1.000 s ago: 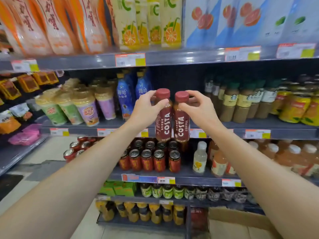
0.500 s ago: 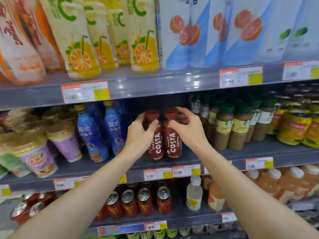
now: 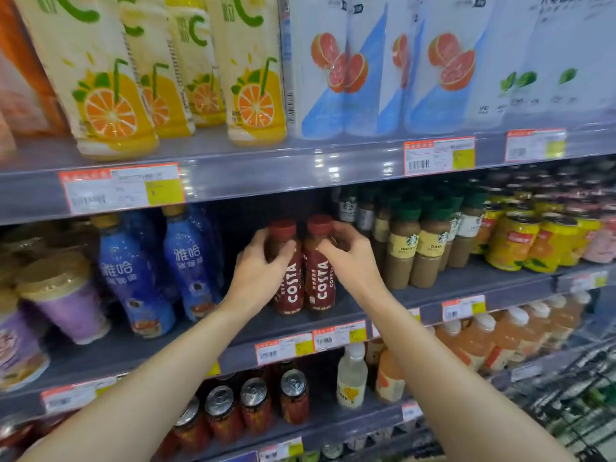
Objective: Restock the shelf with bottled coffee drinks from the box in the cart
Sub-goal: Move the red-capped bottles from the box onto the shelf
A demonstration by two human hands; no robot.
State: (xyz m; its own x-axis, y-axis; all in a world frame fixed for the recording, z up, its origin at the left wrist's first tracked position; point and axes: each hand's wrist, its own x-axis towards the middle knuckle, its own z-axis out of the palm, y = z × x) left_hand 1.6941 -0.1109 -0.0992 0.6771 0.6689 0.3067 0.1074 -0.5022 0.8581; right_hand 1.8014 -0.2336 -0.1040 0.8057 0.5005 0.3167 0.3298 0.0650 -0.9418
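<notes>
Since the earlier frame both Costa bottles have gone down from mid-air onto the middle shelf [image 3: 466,288] at the centre of the frame. The left hand [image 3: 263,271] grasps the left Costa bottle [image 3: 289,281] by its shoulder; the right hand [image 3: 350,258] pinches the right Costa bottle [image 3: 320,278] near its neck. The two stand upright, touching, back from the shelf lip. Dark open room lies behind them, between the two front blue bottles [image 3: 133,278] to the left and the Starbucks bottles [image 3: 405,255] to the right.

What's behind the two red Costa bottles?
Behind the Costa bottles, held by the left hand and right hand, only dark shelf shows. The bottles and hands cover anything directly behind.
</notes>
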